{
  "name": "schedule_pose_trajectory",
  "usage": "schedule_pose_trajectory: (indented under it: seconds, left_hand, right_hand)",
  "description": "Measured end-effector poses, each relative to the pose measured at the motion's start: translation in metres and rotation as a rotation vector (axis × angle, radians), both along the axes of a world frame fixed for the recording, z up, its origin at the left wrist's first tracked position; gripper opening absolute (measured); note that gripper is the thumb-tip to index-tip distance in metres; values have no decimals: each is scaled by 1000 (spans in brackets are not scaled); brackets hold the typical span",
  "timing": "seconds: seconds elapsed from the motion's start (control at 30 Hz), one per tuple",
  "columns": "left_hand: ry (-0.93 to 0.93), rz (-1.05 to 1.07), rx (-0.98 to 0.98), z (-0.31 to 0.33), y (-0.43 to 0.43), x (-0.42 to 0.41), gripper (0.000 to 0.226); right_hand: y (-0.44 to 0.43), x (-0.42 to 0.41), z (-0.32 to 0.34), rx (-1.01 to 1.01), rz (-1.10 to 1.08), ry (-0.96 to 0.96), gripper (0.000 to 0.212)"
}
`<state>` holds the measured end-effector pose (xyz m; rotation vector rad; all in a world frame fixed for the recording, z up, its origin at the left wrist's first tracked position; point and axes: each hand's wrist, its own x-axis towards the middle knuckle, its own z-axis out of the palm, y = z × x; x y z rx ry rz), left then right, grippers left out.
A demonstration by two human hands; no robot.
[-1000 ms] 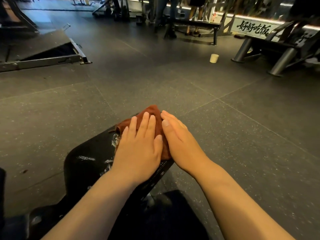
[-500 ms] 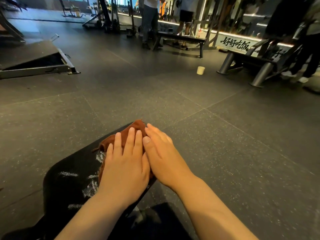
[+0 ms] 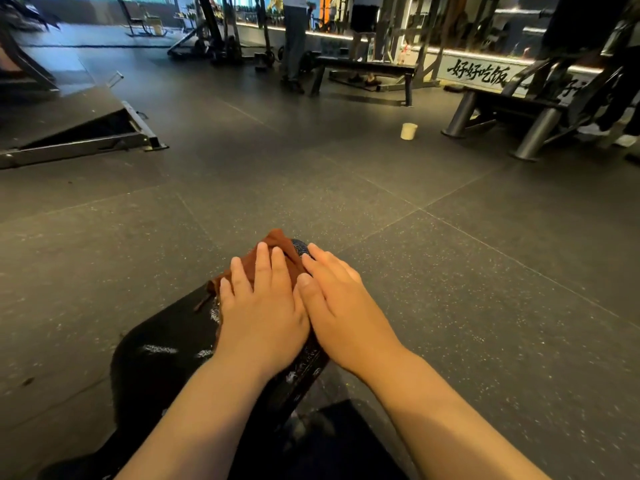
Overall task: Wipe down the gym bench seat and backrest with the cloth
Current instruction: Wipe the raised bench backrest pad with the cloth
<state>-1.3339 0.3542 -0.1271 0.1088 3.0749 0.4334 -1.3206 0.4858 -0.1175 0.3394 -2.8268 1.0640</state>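
Dark speckled rubber floor [image 3: 450, 271] tiles, with thin seams between them, cover a gym hall. At the far side stand a flat bench [image 3: 363, 66], a steel machine frame [image 3: 519, 112] and a wall sign [image 3: 478, 73] with brushed Chinese characters. A sloped platform [image 3: 69, 133] lies at the left. A small pale cup [image 3: 408, 130] stands alone on the floor, well apart from everything else.

The glossy black bench pad [image 3: 166, 327] sits low in the view. Its long axis runs from the lower left, near the person, up and away toward the centre, ending in a rounded far tip. Open floor surrounds that tip on the left, ahead and on the right. Pale wet streaks [image 3: 159, 349] mark the pad's left part.

A brown cloth [image 3: 277, 249] lies bunched on the far end of the pad. The left hand [image 3: 263, 306] presses flat on it, fingers straight and slightly spread. The right hand [image 3: 341, 306] lies flat just beside it, the two touching, along the pad's right edge. Its straight fingers reach the tip beside the cloth, and neither hand's fingers curl round anything.
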Motion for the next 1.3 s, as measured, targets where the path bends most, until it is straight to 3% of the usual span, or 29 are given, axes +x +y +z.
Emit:
schedule_pose_trajectory:
  seconds: [0.3,0.43,0.57,0.77,0.97,1.1,1.3]
  left_hand:
    - [25,-119,-53,-1,-3,65,82]
    - [8,-36,-8,-2,-5,33,72]
    - [125,-18,-1,-6,1,18,68]
    - [151,-113,-26,-24,-8,80,79]
    - [112,-37,72,-12,-14,30,64]
    - [125,-25,36,-15,-14,28,62]
    - [154,-54,-41,-25,-10,91,71]
  right_hand:
    - [4,-10,-4,-3,-13,65,44]
    - [2,-14,-8,33,-41,112,43]
    - [2,-16,-12,2,-33,102,44]
    - [-2,-9,-12,79,-39,126,44]
    - [-10,-6,-11,334,13,232,45]
    - [-6,0,-8,288,49,215,44]
    - [-3,1,-11,260,66,229,47]
